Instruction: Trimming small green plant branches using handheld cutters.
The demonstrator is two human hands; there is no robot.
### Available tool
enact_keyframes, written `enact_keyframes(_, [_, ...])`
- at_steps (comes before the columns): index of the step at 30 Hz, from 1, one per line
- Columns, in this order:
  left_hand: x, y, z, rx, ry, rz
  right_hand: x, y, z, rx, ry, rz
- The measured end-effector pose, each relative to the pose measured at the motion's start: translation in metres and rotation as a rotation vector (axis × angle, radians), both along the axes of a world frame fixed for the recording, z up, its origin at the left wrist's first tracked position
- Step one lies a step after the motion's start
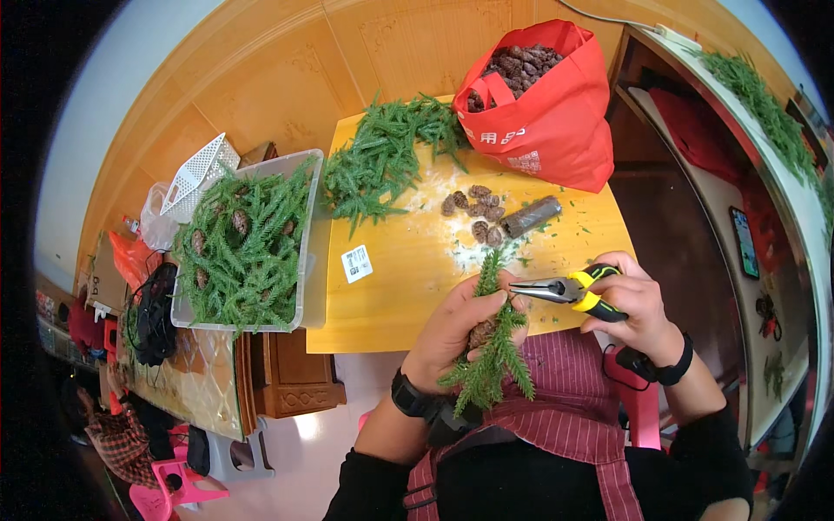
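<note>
My left hand (452,328) is closed around a green artificial pine sprig (499,363), its needles spreading above and below my fingers. A brown pine cone (480,333) sits against the sprig by my palm. In my right hand (643,304) is a pair of long-nose pliers (569,289) with yellow and black handles. The jaws point left and reach the sprig beside my left thumb; whether they grip anything there is too small to tell. Beyond my hands, several small pine cones (478,208) lie on the yellow table (400,300) beside a dark cylinder (532,216).
A red bag (556,130) full of pine cones stands at the far right. Green sprigs (382,161) are piled at the table's back. On the left is a clear plastic bin (316,234) of sprigs and cones. A shelf (734,226) holding a phone (744,241) runs along the right.
</note>
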State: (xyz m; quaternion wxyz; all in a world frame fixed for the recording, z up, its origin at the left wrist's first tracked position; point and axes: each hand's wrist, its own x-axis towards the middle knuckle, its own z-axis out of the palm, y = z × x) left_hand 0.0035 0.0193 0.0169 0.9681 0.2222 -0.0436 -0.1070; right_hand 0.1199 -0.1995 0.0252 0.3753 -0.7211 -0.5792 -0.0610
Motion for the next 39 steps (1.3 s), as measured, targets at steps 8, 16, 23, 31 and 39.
enact_keyframes(8, [0.000,0.003,0.010,0.355,0.045,0.196,-0.001,-0.003,-0.006,-0.022,0.300,0.096])
enact_keyframes(16, [0.002,-0.006,0.019,0.564,0.073,0.286,-0.016,-0.001,0.002,-0.069,0.965,0.218])
enact_keyframes(23, [0.005,-0.009,0.014,0.611,0.033,0.243,-0.021,0.003,-0.004,-0.004,1.170,0.189])
enact_keyframes(31, [0.007,-0.010,0.014,0.633,0.059,0.265,-0.021,0.005,-0.001,-0.037,1.137,0.174])
enact_keyframes(39, [0.007,-0.009,0.013,0.650,0.050,0.253,-0.021,0.004,-0.007,-0.022,1.083,0.182])
